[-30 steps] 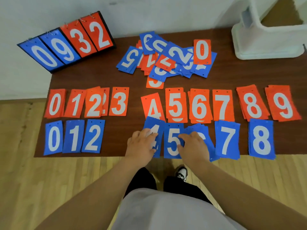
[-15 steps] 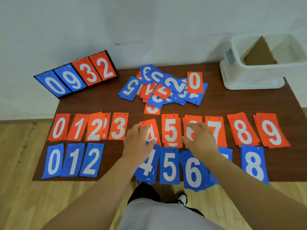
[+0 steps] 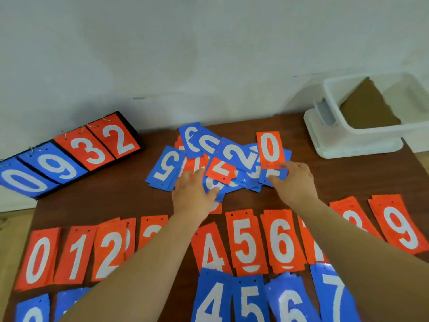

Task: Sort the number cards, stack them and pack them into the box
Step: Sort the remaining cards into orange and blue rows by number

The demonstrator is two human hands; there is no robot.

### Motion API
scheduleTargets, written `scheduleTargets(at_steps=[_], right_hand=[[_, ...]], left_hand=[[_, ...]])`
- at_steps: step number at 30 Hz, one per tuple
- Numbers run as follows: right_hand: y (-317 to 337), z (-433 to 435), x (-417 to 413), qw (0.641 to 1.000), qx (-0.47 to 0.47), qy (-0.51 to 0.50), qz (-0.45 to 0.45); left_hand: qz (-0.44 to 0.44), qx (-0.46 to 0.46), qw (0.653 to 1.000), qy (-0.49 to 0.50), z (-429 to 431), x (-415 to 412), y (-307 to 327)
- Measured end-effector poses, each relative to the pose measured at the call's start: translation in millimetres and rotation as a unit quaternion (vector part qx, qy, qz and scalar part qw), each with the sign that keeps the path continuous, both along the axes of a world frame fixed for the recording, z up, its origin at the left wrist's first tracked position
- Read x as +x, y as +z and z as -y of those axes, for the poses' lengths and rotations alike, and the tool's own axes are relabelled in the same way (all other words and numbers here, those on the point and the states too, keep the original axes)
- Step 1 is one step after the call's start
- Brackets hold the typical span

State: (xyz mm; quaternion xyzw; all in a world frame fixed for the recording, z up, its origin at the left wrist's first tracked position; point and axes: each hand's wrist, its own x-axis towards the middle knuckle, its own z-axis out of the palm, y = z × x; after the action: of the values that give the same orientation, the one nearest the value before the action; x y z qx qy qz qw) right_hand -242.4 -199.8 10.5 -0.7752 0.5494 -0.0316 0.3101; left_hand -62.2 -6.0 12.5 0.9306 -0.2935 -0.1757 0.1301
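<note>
A loose pile of blue and orange number cards (image 3: 234, 154) lies at the back middle of the brown table (image 3: 104, 196). My left hand (image 3: 193, 196) rests on the pile's near left side, fingers spread over the cards and thumb on a blue card. My right hand (image 3: 296, 182) touches a blue card just below an orange 0 card (image 3: 270, 147) at the pile's right. Nearer me lies a sorted orange row (image 3: 246, 242) from 0 to 9, with a blue row (image 3: 249, 300) in front of it. My arms hide some of these cards.
A white plastic box (image 3: 362, 133) stands at the table's back right corner with brown cardboard inside. A black flip scoreboard (image 3: 69, 156) showing 0 9 3 2 leans at the back left against the white wall.
Both hands left the blue 4, 5 and 6 cards at the front edge and reached forward across the orange row to the unsorted pile. My view tilted up.
</note>
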Motion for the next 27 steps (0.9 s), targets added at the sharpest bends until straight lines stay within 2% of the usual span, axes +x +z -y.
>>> scheduleTargets(at_steps=[3, 7, 11, 17, 22, 27], right_hand=[[-16.2, 34.3, 31.4, 0.999, 0.002, -0.041, -0.021], [-35.6, 51.8, 55.5, 0.993, 0.006, -0.071, -0.095], [-50.7, 58.7, 51.6, 0.988, 0.059, -0.140, -0.040], [-48.0, 60.3, 49.9, 0.981, 0.079, -0.174, -0.011], [-45.0, 54.6, 52.1, 0.977, 0.068, -0.200, 0.024], [-39.5, 38.7, 28.2, 0.973, 0.029, -0.209, 0.091]], left_hand=[[0.002, 0.006, 1.000, -0.002, 42.2, 12.1, -19.5], [0.020, 0.037, 0.999, -0.023, 63.5, 11.1, -47.1], [0.033, -0.003, 0.999, -0.007, 56.2, 2.6, -58.9], [0.033, -0.036, 0.999, 0.018, 57.6, -2.6, -52.2], [-0.048, -0.108, 0.990, 0.079, 52.8, -0.1, -47.8], [-0.149, -0.194, 0.953, 0.177, 31.5, 2.7, -40.6]])
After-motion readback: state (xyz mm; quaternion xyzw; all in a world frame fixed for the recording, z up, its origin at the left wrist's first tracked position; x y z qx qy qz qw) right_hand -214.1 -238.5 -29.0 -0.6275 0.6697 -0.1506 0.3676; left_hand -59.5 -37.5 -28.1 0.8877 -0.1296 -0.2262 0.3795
